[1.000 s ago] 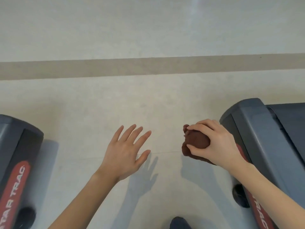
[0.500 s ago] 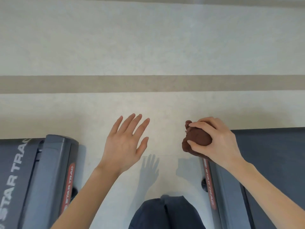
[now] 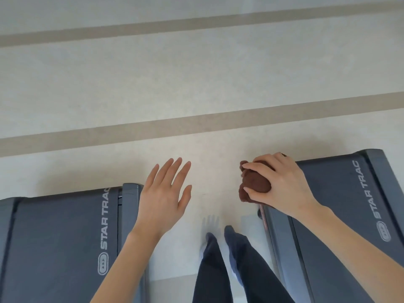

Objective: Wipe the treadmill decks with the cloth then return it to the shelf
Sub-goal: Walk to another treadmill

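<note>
A bunched brown cloth [image 3: 253, 184] is gripped in my right hand [image 3: 282, 182], held over the near-left corner of the right treadmill deck [image 3: 341, 215]. The dark grey belt of that deck carries white STAR TRAC lettering. A second treadmill deck [image 3: 61, 241] with the same lettering lies at lower left. My left hand [image 3: 164, 193] hovers flat with fingers spread, just right of the left deck's side rail, holding nothing. No shelf is in view.
Pale floor [image 3: 196, 84] with two tan stripes [image 3: 196, 123] stretches ahead of both decks. My legs in dark trousers [image 3: 218, 270] stand in the gap between the treadmills.
The view has pulled back, showing more of both decks and my legs. My right hand with the cloth now sits over the right deck's corner. The left hand stays spread.
</note>
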`<state>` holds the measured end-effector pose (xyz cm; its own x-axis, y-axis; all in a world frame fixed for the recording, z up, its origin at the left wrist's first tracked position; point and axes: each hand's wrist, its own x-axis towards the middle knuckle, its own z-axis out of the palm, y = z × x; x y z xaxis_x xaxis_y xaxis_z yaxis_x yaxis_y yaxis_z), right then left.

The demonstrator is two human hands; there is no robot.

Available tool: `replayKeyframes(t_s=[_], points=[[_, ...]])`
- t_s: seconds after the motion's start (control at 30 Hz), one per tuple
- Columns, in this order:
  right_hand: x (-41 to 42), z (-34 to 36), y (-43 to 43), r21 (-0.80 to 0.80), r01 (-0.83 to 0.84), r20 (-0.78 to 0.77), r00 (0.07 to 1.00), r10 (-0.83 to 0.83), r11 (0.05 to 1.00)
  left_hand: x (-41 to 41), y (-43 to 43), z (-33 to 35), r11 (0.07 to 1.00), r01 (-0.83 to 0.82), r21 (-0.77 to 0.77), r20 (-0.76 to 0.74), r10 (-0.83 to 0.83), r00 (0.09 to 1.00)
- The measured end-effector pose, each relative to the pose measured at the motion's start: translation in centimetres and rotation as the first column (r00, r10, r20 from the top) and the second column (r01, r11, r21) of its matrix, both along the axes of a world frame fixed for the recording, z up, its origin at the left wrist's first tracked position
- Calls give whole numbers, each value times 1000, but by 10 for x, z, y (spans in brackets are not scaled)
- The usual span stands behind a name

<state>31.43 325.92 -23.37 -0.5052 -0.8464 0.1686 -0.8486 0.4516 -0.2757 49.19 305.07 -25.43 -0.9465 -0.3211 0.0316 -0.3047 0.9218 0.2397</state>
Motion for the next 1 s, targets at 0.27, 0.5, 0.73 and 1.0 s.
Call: replayKeyframes(t_s=[0.27, 0.5, 0.73, 1.0], points=[[14, 72, 17, -26, 76, -44, 996, -77, 997, 5, 5, 85, 996, 86, -16, -36, -86, 996], [-13, 76, 22, -36, 259, 45, 965, -258, 965, -71, -2, 95, 978, 209, -11, 33, -208, 978], [-88, 85, 26, -51, 470, 123, 879, -461, 881, -185, -10, 122, 931, 364, -35, 43, -363, 931], [-157, 104, 28, -73, 687, 204, 720, -663, 723, -294, -20, 128, 842, 536, -58, 66, -533, 844]])
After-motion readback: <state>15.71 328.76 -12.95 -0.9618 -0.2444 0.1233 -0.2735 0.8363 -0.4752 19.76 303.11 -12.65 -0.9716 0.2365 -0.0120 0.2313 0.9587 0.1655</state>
